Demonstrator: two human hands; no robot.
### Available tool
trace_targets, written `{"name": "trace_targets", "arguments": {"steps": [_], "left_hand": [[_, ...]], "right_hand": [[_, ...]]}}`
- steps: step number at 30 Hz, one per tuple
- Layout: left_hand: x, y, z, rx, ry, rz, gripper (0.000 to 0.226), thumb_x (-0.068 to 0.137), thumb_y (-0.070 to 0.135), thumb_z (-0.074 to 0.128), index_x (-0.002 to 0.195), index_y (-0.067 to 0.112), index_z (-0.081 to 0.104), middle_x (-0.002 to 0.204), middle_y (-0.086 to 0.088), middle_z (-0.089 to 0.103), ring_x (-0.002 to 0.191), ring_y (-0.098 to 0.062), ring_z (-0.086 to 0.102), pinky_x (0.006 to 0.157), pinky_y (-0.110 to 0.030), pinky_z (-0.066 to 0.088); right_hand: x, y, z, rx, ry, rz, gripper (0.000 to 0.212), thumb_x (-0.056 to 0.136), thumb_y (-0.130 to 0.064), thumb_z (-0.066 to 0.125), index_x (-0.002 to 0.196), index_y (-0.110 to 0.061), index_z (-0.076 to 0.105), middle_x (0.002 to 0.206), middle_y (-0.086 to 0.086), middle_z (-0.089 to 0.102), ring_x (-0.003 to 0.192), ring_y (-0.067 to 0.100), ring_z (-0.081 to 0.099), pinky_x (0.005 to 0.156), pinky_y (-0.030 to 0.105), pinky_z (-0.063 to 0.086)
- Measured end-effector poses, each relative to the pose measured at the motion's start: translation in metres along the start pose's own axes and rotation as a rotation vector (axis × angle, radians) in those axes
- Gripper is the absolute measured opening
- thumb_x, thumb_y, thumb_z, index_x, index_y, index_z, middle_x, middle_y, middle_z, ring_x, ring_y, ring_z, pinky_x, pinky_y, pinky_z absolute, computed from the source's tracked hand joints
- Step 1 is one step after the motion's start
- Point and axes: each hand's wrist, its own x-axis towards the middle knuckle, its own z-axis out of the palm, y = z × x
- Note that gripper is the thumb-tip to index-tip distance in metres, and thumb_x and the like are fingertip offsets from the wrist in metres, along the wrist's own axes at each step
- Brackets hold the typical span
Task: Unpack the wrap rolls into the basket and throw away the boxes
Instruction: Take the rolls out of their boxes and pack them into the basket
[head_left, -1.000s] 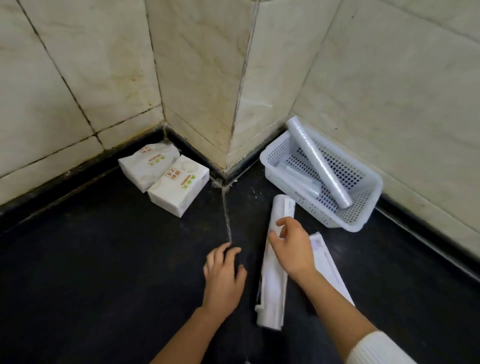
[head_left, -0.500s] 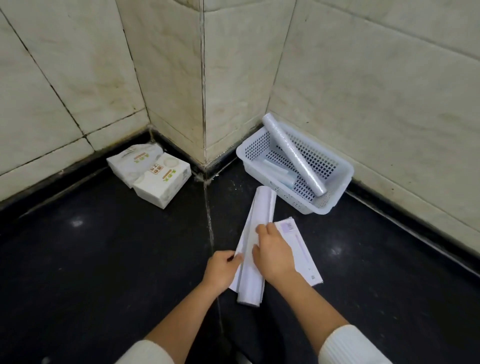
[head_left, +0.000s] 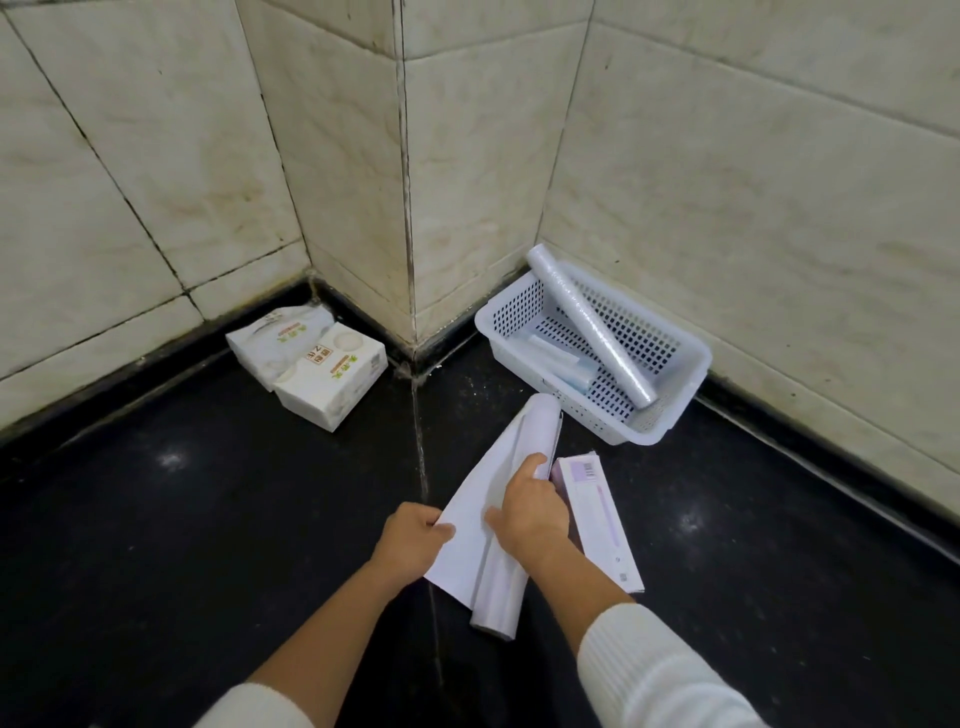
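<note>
The opened box (head_left: 488, 525) is gripped by both hands; its long end is pointed at the basket (head_left: 691, 364), upper right. The left hand (head_left: 410, 540) pinches the flap, and the right hand (head_left: 530, 514) is closed on top.

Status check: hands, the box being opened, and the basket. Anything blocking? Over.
Left hand pinching the open box flap; right hand pressed on it. Two rolls in basket, one roll propped on its rim. Second box alongside. Nothing blocking.

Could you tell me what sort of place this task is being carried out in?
Probably a home or utility corner at floor level: glossy black floor, marbled cream wall tiles around a jutting corner, and tissue packs stored against the wall.
</note>
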Motion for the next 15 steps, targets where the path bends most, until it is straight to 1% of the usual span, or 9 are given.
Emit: {"name": "trace_targets", "arguments": {"steps": [2,3,5,6,9,10,12,14,15], "left_hand": [[0.007,0.004,-0.009,0.019,-0.035,-0.031,0.019,0.087,0.009,0.061,0.072,-0.002,0.066,0.071,-0.01,0.059,0.066,-0.019,0.055,0.062,-0.029,0.042],[0.012,0.007,-0.016,0.046,-0.043,-0.039,0.018,0.086,0.008,0.061,0.074,-0.004,0.068,0.074,-0.011,0.062,0.068,-0.019,0.058,0.063,-0.029,0.043],[0.023,0.018,-0.03,0.163,-0.053,-0.034,0.015,0.085,0.006,0.061,0.07,0.003,0.063,0.072,-0.011,0.058,0.067,-0.019,0.056,0.062,-0.027,0.042],[0.029,0.024,-0.038,0.233,-0.054,-0.031,0.015,0.084,0.005,0.06,0.069,0.004,0.061,0.072,-0.01,0.056,0.067,-0.019,0.055,0.061,-0.027,0.041],[0.045,0.039,-0.055,0.392,-0.042,-0.028,0.019,0.084,0.003,0.056,0.065,0.006,0.056,0.072,-0.008,0.054,0.069,-0.019,0.054,0.058,-0.026,0.04],[0.049,0.042,-0.058,0.434,-0.045,-0.026,0.019,0.084,0.002,0.055,0.066,0.007,0.055,0.074,-0.007,0.054,0.072,-0.02,0.054,0.058,-0.026,0.04],[0.057,0.049,-0.06,0.505,-0.079,-0.023,0.014,0.085,0.004,0.055,0.072,0.007,0.056,0.082,-0.008,0.057,0.079,-0.022,0.058,0.061,-0.027,0.041],[0.063,0.06,-0.06,0.613,-0.145,-0.012,0.004,0.085,0.008,0.058,0.085,0.007,0.062,0.096,-0.01,0.064,0.093,-0.025,0.064,0.069,-0.029,0.047],[0.067,0.067,-0.06,0.666,-0.177,-0.004,0.013,0.085,0.012,0.06,0.097,0.007,0.064,0.108,-0.01,0.065,0.101,-0.024,0.063,0.078,-0.03,0.049]], "right_hand": [[0.003,0.005,-0.003,0.156,-0.026,0.042,0.097,0.082,-0.046,0.065,0.142,0.002,0.005,0.128,0.018,0.054,0.108,0.029,0.062,0.083,0.031,0.049],[0.005,0.008,-0.007,0.244,-0.048,0.064,0.097,0.079,-0.048,0.068,0.14,0.002,0.011,0.129,0.017,0.053,0.109,0.03,0.061,0.082,0.032,0.048],[0.008,0.015,-0.019,0.415,-0.125,0.089,0.097,0.074,-0.052,0.071,0.138,-0.001,0.02,0.129,0.014,0.053,0.113,0.03,0.058,0.082,0.033,0.049],[0.008,0.02,-0.027,0.5,-0.167,0.094,0.094,0.072,-0.052,0.073,0.137,-0.003,0.025,0.127,0.012,0.054,0.111,0.029,0.058,0.078,0.033,0.052],[0.001,0.034,-0.058,0.725,-0.275,0.048,0.068,0.066,-0.045,0.074,0.117,-0.011,0.046,0.107,0.005,0.062,0.091,0.019,0.065,0.054,0.031,0.057],[-0.001,0.039,-0.07,0.766,-0.309,0.011,0.059,0.065,-0.043,0.074,0.111,-0.012,0.052,0.101,0.003,0.065,0.085,0.017,0.067,0.052,0.029,0.057],[-0.004,0.05,-0.093,0.792,-0.351,-0.077,0.052,0.063,-0.041,0.072,0.107,-0.016,0.06,0.098,0.003,0.068,0.083,0.015,0.069,0.056,0.027,0.058],[-0.005,0.061,-0.118,0.802,-0.331,-0.157,0.051,0.058,-0.045,0.071,0.103,-0.022,0.066,0.1,0.004,0.07,0.086,0.015,0.07,0.068,0.029,0.06],[-0.003,0.066,-0.13,0.813,-0.312,-0.188,0.05,0.056,-0.047,0.07,0.101,-0.027,0.067,0.098,0.003,0.072,0.085,0.013,0.07,0.072,0.028,0.059]]}}
